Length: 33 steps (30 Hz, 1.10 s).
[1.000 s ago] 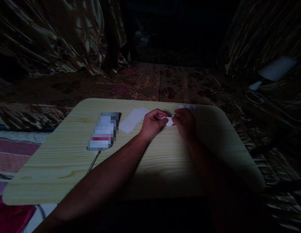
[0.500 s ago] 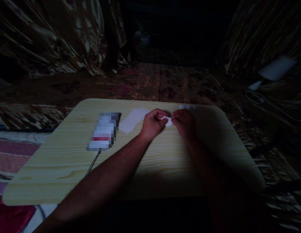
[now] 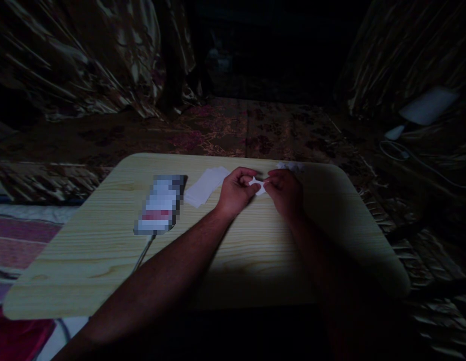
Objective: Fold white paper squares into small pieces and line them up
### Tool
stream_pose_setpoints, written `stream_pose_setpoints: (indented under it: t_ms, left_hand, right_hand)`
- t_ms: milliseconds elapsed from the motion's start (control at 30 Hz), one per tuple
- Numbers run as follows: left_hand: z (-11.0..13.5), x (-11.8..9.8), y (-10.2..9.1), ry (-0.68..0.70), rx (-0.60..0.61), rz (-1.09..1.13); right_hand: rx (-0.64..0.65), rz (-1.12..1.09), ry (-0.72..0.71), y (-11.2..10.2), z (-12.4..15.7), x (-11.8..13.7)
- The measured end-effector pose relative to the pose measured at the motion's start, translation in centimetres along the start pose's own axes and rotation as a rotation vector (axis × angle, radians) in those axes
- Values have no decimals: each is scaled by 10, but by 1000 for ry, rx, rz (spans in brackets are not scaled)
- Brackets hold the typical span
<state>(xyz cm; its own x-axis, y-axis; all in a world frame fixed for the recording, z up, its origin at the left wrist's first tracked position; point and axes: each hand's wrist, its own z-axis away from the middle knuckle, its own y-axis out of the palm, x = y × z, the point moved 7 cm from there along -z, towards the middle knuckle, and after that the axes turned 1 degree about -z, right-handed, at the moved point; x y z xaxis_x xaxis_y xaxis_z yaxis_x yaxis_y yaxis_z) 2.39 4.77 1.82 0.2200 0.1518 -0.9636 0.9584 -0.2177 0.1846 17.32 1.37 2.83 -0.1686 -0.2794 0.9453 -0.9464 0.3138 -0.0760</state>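
A small piece of white folded paper (image 3: pixel 258 187) is pinched between my two hands above the table. My left hand (image 3: pixel 237 191) grips its left side, thumb in front and fingers behind. On the opposite side, my right hand (image 3: pixel 285 193) pinches the paper with thumb and forefinger. One pointed corner of the paper sticks up between the hands. Several small folded white paper pieces (image 3: pixel 290 166) lie just beyond my right hand, partly hidden by it. To the left of my left hand rests a stack of white paper sheets (image 3: pixel 205 187).
A phone-like device (image 3: pixel 159 204), blurred out by pixelation, lies on the left of the wooden table (image 3: pixel 78 240) with a cable (image 3: pixel 144 253) running toward me. Off the table to the right stands a white lamp (image 3: pixel 428 108) with its cord. Patterned cloth and curtains surround the table.
The paper has turned slightly in my fingers, and a pointed corner now shows at its top. Both hands stay in nearly the same place.
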Motion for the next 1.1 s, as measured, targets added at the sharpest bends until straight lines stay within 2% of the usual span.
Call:
stream_pose_setpoints:
  t_ms: [600,1100]
  left_hand:
    - [-1,0,0,18,-1,-8]
    - [-1,2,2,-12,35,-16]
  right_hand:
    - [13,5,54,-2,-2,-5]
    - [6,131,-5,-3,-5,-4]
